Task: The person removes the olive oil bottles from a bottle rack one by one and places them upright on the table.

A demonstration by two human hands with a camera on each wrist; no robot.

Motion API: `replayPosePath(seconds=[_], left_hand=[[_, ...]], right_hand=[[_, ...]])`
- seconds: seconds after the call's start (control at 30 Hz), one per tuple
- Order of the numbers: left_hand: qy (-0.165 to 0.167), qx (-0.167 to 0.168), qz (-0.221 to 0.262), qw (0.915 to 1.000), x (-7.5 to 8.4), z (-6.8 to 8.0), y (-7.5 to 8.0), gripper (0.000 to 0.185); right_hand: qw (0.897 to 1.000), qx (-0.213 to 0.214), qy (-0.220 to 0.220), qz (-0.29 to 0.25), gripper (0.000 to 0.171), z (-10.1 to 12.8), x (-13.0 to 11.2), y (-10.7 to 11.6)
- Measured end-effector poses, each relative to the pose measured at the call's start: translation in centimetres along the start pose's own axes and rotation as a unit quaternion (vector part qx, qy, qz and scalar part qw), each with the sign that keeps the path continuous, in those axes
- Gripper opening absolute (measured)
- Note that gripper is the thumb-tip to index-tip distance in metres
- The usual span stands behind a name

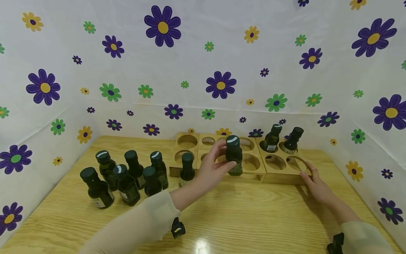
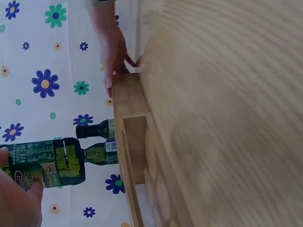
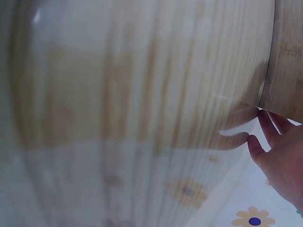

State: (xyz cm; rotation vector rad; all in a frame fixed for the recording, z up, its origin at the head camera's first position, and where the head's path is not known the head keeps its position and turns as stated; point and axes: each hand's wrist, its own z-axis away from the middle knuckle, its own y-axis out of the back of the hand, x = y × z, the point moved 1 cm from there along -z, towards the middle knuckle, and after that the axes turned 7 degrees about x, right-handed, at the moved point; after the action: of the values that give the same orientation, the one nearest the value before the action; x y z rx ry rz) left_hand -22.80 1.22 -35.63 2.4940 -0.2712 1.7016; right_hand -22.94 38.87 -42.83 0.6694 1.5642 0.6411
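Lower left of centre, six dark bottles point(image 1: 125, 176) stand grouped on the table point(image 1: 241, 218). At centre, the left hand point(image 1: 211, 168) grips a green bottle point(image 1: 234, 156) above the wooden rack point(image 1: 253, 173). At right, the right hand point(image 1: 317, 187) rests relaxed fingers against the rack's corner.

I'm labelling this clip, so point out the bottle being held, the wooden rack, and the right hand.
held bottle point(image 1: 234, 155): head view, on its dark body below the cap.
wooden rack point(image 1: 258, 168): head view, bare top between holes.
right hand point(image 1: 317, 187): head view, back of hand.
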Motion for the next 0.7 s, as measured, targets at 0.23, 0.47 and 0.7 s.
replayPosePath(seconds=[0.23, 0.47, 0.7], left_hand=[[0.015, -0.026, -0.027, 0.9992, -0.5, 2.6, 2.4, 0.052], [0.027, -0.021, -0.075, 0.9966, -1.1, 4.9, 5.0, 0.051], [0.055, -0.018, -0.098, 0.9935, -1.3, 6.7, 7.1, 0.051]], right_hand=[[1.0, 0.009, 0.01, -0.002, 0.067, 0.1, -0.1, -0.1], [1.0, 0.007, 0.009, 0.001, 0.067, 0.1, -0.2, -0.2], [1.0, 0.004, -0.001, 0.007, 0.068, 0.2, -0.1, -0.2]])
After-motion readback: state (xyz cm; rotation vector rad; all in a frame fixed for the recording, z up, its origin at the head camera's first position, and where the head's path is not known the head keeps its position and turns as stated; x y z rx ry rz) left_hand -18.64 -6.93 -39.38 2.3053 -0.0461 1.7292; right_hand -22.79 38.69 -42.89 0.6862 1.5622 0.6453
